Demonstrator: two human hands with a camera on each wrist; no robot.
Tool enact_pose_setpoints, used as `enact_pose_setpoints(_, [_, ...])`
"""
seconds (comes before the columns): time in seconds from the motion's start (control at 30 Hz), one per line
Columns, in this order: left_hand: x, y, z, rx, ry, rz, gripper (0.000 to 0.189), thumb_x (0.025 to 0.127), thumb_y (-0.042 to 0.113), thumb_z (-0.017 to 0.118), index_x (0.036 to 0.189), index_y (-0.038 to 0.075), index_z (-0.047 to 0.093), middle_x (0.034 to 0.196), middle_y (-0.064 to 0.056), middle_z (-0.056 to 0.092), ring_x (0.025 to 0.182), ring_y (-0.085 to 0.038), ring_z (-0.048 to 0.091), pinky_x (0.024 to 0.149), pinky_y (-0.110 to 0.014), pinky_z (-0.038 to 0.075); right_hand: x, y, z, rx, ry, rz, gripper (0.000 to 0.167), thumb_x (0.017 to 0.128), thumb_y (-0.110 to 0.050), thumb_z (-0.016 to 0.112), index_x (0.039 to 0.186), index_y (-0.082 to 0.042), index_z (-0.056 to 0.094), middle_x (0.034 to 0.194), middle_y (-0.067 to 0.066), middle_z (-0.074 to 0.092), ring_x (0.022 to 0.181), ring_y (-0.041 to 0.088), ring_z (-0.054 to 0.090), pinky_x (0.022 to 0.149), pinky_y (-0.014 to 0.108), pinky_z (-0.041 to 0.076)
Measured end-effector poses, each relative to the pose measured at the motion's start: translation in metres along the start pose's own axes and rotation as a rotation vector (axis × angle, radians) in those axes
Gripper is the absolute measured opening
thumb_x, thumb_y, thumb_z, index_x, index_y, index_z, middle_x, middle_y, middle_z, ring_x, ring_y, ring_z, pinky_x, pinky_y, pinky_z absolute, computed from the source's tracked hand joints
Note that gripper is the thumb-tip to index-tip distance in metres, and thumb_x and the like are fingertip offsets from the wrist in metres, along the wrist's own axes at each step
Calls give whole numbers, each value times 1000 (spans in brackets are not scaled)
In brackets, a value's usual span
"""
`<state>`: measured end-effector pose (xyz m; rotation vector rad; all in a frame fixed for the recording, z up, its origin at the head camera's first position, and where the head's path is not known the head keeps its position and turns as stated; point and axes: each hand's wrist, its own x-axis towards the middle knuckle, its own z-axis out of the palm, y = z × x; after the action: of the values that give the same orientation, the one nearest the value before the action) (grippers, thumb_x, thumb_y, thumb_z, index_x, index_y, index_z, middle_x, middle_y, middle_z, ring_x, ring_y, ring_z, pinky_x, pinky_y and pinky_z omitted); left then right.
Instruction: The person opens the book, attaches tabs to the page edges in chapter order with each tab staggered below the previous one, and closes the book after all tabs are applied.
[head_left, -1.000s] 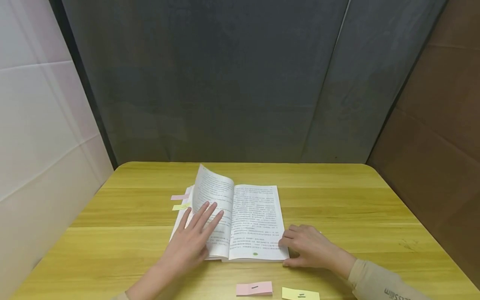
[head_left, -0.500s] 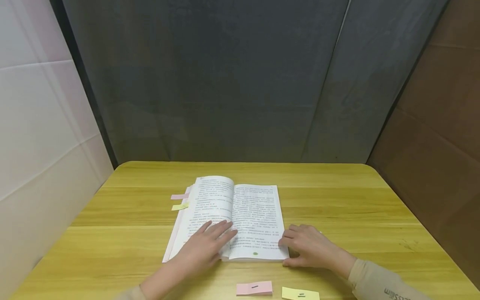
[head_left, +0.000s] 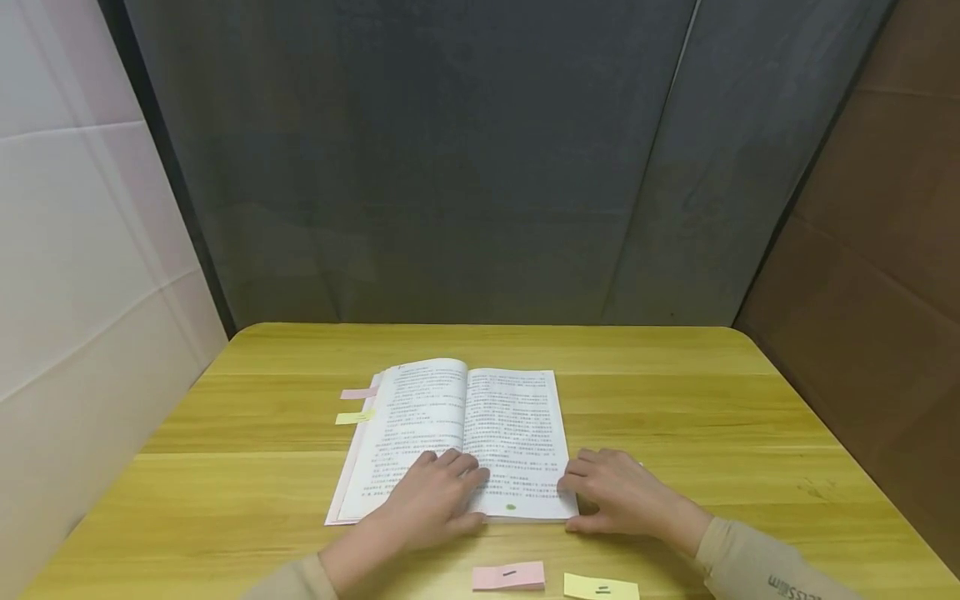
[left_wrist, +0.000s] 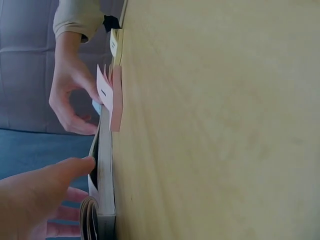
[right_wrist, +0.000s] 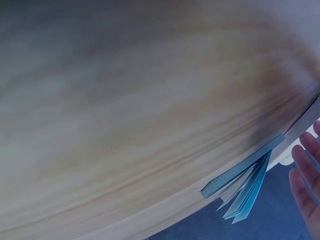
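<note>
An open book (head_left: 517, 433) with printed pages lies on the table. My left hand (head_left: 431, 500) rests over its lower middle, fingers bent loosely on the paper near the gutter. In the left wrist view, the left thumb (left_wrist: 80, 167) touches the book's lower edge, where the upper pages stand slightly apart from the stack below. At the lower right corner, my right hand (head_left: 622, 492) rests its fingertips on the page margin, with the thumb beside the corner. The right fingers (right_wrist: 305, 175) look relaxed in the right wrist view. A pink tab (head_left: 358, 393) and a yellow tab (head_left: 352, 417) stick out on the left.
In front of the book lie a pink sticky-note pad (head_left: 508, 576) and a yellow sticky-note pad (head_left: 602, 587), both with dark marks. The right wrist view shows a blue pad (right_wrist: 245, 175) with fanned sheets. Wall panels (head_left: 465, 167) enclose the wooden table (head_left: 675, 392).
The raised left page has come down onto the left side. My left hand has slid from that page toward the gutter and nearer the front edge. The right hand has stayed put.
</note>
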<state>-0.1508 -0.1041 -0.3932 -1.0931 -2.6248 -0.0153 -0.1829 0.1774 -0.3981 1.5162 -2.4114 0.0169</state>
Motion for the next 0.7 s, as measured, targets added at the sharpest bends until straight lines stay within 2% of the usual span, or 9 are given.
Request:
enact_pose_setpoints(0.17, [3, -1, 2, -5, -11, -16, 53, 74, 57, 55, 106, 15, 59, 99, 0, 55, 89, -16, 50, 68, -35, 42, 0, 0, 0, 1, 2, 1, 39, 74, -53, 59, 88, -17, 63, 80, -11, 51, 67, 5, 39, 52, 16, 34])
enact_pose_setpoints(0.43, [3, -3, -1, -99, -9, -57, 53, 69, 52, 63, 106, 16, 59, 105, -1, 56, 95, -18, 51, 72, -39, 41, -1, 1, 1, -8, 8, -6, 40, 74, -54, 59, 88, -17, 63, 80, -11, 52, 67, 5, 39, 52, 17, 34])
enact_pose_setpoints(0.7, [1, -7, -1, -123, 24, -57, 53, 68, 51, 65, 108, 17, 59, 106, 1, 56, 95, -16, 52, 72, -38, 41, -3, 1, 1, -4, 17, -7, 41, 74, -55, 58, 89, -17, 63, 80, -11, 52, 67, 5, 39, 52, 18, 34])
